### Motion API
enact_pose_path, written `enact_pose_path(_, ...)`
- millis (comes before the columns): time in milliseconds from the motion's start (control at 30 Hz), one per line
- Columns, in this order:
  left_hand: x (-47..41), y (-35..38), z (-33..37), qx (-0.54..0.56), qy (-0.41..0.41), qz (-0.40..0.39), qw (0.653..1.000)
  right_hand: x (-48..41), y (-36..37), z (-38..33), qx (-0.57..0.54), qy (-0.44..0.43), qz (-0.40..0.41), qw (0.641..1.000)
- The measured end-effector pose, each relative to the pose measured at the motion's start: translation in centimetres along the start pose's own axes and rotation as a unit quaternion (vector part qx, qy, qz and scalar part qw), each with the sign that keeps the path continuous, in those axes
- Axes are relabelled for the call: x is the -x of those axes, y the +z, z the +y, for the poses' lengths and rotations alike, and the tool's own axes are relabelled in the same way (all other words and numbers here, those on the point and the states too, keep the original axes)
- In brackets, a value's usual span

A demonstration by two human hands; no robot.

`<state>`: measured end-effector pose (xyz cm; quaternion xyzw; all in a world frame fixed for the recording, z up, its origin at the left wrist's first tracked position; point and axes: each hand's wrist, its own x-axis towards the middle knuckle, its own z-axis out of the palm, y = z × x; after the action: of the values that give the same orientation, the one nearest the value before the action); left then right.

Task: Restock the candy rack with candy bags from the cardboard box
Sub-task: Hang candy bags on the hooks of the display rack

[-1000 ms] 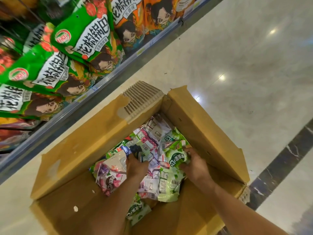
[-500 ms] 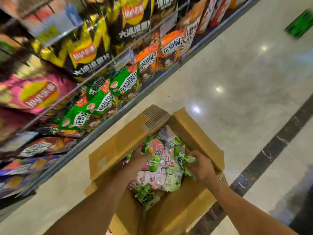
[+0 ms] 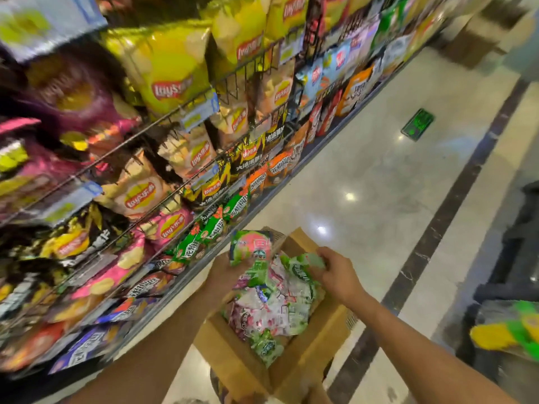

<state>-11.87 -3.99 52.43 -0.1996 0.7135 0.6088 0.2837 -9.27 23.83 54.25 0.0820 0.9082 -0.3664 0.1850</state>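
Now the left hand [image 3: 224,275] and right hand [image 3: 338,275] grip candy bags [image 3: 271,301] just above the cardboard box [image 3: 309,357] on the floor [image 3: 379,185]. It looks like the pick-up step. Next, the bags need carrying to the candy rack.

Illumination: moderately bright and even, from overhead. Two small glare spots show on the polished floor [image 3: 379,170] near frame centre. Motion blur is heavy at the left edge and lower right, where the snack shelves [image 3: 175,112] smear. Wide-angle distortion bends lines toward the edges; the centre is sharpest.
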Motion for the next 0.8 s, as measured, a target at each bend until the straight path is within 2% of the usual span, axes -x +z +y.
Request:
enact_pose_path(67,2.6,-1.5,2.8,-0.002,0.03,0.012,0.999,2.1,-1.7,-2.9,-0.014,-0.022,0.018,0.999)
enact_pose_path(233,8.7,-3.6,8.1,-0.027,0.092,-0.058,0.994,6.1,-6.3,-10.1,-0.018,-0.09,-0.025,0.995)
enact_pose_path(333,11.9,-3.6,10.3,-0.043,0.119,-0.066,0.99,7.7,-8.8,-14.1,-0.032,-0.117,-0.021,0.992)
enact_pose_path(400,14.3,-3.2,10.8,-0.049,0.138,-0.08,0.986,8.9,-10.0,-16.0,-0.052,-0.118,0.003,0.992)
enact_pose_path(467,16.5,-2.9,10.7,-0.041,0.147,-0.091,0.984,10.1,-10.7,-17.3,-0.061,-0.112,0.064,0.99)
enact_pose_path(700,23.5,-0.7,8.5,0.025,0.139,-0.034,0.989,16.2,-10.4,-18.6,-0.154,-0.154,0.159,0.963)
enact_pose_path(800,28.2,0.7,7.6,0.068,0.154,-0.008,0.986,19.9,-10.0,-18.9,-0.209,-0.158,0.154,0.953)
